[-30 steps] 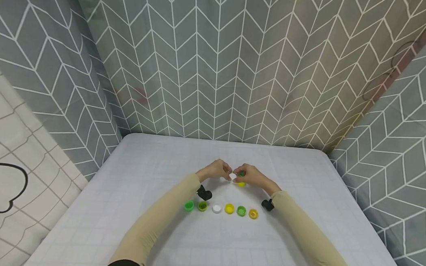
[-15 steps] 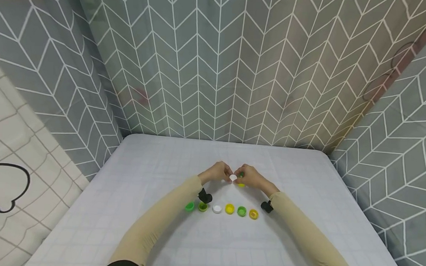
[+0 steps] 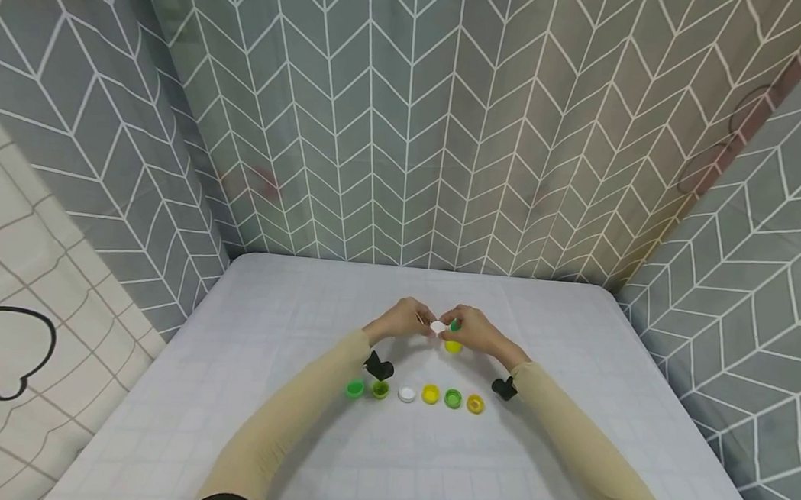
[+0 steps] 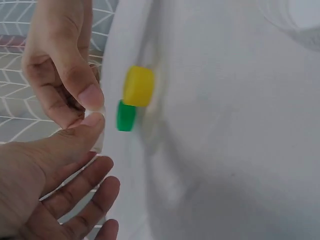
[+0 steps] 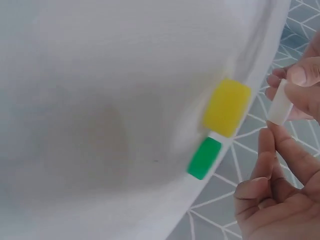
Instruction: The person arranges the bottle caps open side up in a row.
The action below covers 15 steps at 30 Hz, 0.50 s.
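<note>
My left hand (image 3: 405,317) and right hand (image 3: 473,327) meet toward the back of the white table. Between them they pinch a small round white bottle cap (image 5: 281,102), thumbs and fingertips at its edge. In the left wrist view the cap is mostly behind the two thumbs. The left hand's other fingers (image 4: 97,195) are spread below it. Just past the hands are a yellow cap (image 4: 139,86) and a smaller green cap (image 4: 126,116), lying close together. A white band shows between these two in the right wrist view. The right hand partly overlaps the green one in the head view.
In front of the hands runs a row of caps: green (image 3: 354,388), olive green (image 3: 380,389), white (image 3: 407,393), yellow (image 3: 431,393), another green (image 3: 453,398) and orange-yellow (image 3: 476,404). The table (image 3: 387,463) ends at a patterned curtain (image 3: 408,128).
Both hands have risen slightly with the white cap, which tilts a little differently. More of the yellow cap shows below the right hand. The row of caps stays in place.
</note>
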Each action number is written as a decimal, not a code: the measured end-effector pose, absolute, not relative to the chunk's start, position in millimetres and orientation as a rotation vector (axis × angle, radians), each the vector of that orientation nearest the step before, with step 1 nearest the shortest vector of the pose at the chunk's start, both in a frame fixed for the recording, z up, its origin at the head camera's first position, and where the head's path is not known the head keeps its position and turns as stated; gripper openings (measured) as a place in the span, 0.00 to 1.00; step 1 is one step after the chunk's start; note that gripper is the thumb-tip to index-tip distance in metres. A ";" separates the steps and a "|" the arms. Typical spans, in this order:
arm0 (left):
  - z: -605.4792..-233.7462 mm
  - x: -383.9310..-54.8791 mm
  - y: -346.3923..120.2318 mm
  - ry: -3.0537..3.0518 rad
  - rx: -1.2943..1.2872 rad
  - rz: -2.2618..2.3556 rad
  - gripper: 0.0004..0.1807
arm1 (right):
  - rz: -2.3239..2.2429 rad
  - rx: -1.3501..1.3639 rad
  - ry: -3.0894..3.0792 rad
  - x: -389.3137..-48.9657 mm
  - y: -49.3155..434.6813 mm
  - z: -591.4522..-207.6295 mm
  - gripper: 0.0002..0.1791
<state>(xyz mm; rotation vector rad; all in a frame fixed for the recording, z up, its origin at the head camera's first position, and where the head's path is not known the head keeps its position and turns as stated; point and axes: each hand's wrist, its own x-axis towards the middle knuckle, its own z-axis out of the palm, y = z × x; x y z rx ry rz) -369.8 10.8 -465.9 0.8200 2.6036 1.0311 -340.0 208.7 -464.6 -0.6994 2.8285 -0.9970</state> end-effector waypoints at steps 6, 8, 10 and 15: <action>-454.3 -369.0 -0.2 2.528 0.894 1.130 0.20 | -1.094 -0.781 2.810 -329.6 207.6 -448.8 0.20; -448.6 -366.4 -3.1 2.495 0.892 1.176 0.21 | -1.122 -0.801 2.812 -324.7 207.3 -442.9 0.19; -444.2 -363.2 -5.5 2.474 0.896 1.216 0.20 | -1.138 -0.819 2.824 -320.1 207.6 -438.6 0.17; -439.2 -351.9 -7.3 2.441 0.940 1.272 0.19 | -1.163 -0.814 2.852 -308.8 210.3 -434.2 0.17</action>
